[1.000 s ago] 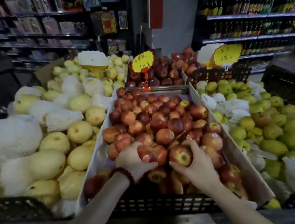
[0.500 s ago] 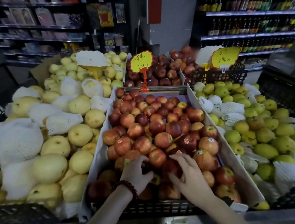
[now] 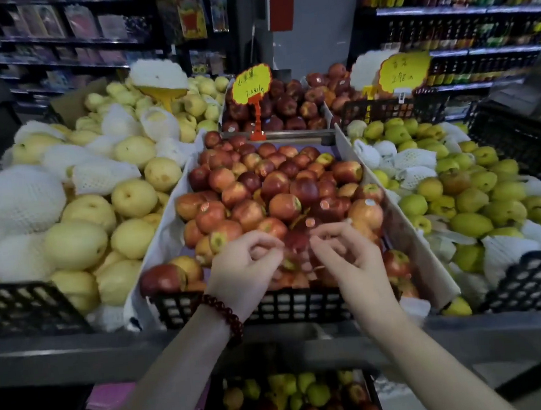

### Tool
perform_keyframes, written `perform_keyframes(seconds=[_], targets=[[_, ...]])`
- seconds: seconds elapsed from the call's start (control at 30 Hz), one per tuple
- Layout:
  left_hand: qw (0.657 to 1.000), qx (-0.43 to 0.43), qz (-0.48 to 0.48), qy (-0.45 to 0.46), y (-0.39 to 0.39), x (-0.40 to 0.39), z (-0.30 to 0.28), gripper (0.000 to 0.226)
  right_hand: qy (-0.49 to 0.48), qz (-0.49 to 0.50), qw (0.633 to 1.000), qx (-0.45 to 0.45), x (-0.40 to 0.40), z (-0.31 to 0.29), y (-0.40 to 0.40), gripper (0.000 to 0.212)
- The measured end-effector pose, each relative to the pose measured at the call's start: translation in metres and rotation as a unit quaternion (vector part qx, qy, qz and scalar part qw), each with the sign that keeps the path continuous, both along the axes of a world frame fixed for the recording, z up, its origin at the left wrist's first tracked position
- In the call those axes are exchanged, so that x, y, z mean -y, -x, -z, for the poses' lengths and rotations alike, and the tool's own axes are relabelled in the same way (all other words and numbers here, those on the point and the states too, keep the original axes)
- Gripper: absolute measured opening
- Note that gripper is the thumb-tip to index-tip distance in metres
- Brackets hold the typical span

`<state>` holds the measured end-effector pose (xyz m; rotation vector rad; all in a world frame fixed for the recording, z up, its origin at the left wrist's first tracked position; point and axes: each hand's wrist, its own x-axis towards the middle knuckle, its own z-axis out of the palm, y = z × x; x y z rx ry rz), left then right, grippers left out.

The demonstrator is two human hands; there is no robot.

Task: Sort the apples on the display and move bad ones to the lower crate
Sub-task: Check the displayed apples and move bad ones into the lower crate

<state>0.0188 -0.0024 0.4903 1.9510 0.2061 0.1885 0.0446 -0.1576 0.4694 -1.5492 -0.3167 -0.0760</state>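
Red apples (image 3: 271, 188) are piled in a black crate (image 3: 287, 304) lined with white paper at the middle of the display. My left hand (image 3: 245, 267), with a bead bracelet on the wrist, hovers over the front apples with fingers loosely curled and nothing in them. My right hand (image 3: 349, 256) hovers beside it in the same loose curl, also holding nothing. A dark red apple (image 3: 295, 242) shows between the two hands. Below the display ledge stands the lower crate (image 3: 213, 393), holding mixed green and red fruit.
Yellow pears (image 3: 79, 244), some in white foam nets, fill the left crate. Green pears (image 3: 470, 220) fill the right one. Darker apples (image 3: 286, 105) sit behind a yellow price sign (image 3: 251, 84). A grey metal ledge (image 3: 79, 352) runs along the front.
Both hands have lifted off the apples and drawn back toward the crate's front. My right hand let go of the apple it gripped. The view has tilted down to the lower crate.
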Motion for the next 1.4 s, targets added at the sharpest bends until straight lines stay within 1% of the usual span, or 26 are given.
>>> perform_keyframes(seconds=[0.07, 0.2, 0.33, 0.4, 0.47, 0.57, 0.67, 0.73, 0.9, 1.1, 1.2, 1.3, 1.37, 1.4], targets=[[0.999, -0.005, 0.027, 0.027, 0.021, 0.012, 0.021, 0.015, -0.034, -0.037, 0.999, -0.017, 0.007, 0.022, 0.02, 0.008], [0.997, -0.04, 0.067, 0.0, 0.059, 0.029, 0.087, 0.019, -0.06, -0.079, 0.994, -0.038, 0.026, 0.088, 0.057, 0.012], [0.994, -0.073, 0.085, -0.017, 0.084, 0.035, 0.18, 0.016, -0.052, -0.054, 0.996, -0.055, 0.043, 0.175, 0.085, 0.017], [0.991, -0.1, 0.083, -0.035, 0.093, 0.039, 0.234, 0.018, -0.028, -0.034, 0.998, -0.055, 0.05, 0.227, 0.096, 0.023], [0.991, -0.102, 0.071, -0.043, 0.101, 0.04, 0.284, 0.015, -0.018, -0.019, 0.998, -0.065, 0.055, 0.275, 0.104, 0.023], [0.994, -0.097, 0.045, -0.013, 0.108, 0.04, 0.344, 0.015, -0.009, -0.012, 0.996, -0.088, 0.061, 0.335, 0.112, 0.017], [0.992, -0.11, 0.039, 0.05, 0.114, 0.043, 0.389, 0.02, 0.001, -0.007, 0.995, -0.104, 0.067, 0.388, 0.12, 0.013], [0.989, -0.116, 0.041, 0.086, 0.118, 0.048, 0.413, 0.023, 0.006, 0.003, 0.995, -0.097, 0.072, 0.415, 0.125, 0.012], [0.986, -0.13, 0.057, 0.089, 0.12, 0.067, 0.458, 0.024, 0.021, 0.028, 0.995, -0.088, 0.091, 0.452, 0.139, 0.017], [0.984, -0.141, 0.093, 0.062, 0.104, 0.095, 0.482, 0.02, 0.038, 0.062, 0.993, -0.088, 0.109, 0.471, 0.143, 0.014], [0.982, -0.15, 0.111, 0.002, 0.088, 0.105, 0.488, 0.017, 0.038, 0.081, 0.991, -0.102, 0.115, 0.478, 0.139, 0.015], [0.976, -0.16, 0.126, -0.077, 0.057, 0.113, 0.492, 0.011, 0.036, 0.11, 0.986, -0.122, 0.123, 0.488, 0.134, 0.022], [0.969, -0.174, 0.117, -0.129, 0.027, 0.12, 0.497, 0.006, 0.03, 0.123, 0.982, -0.136, 0.13, 0.498, 0.129, 0.02], [0.967, -0.189, 0.109, -0.135, 0.01, 0.124, 0.5, 0.007, 0.034, 0.133, 0.98, -0.144, 0.134, 0.502, 0.127, 0.019]])
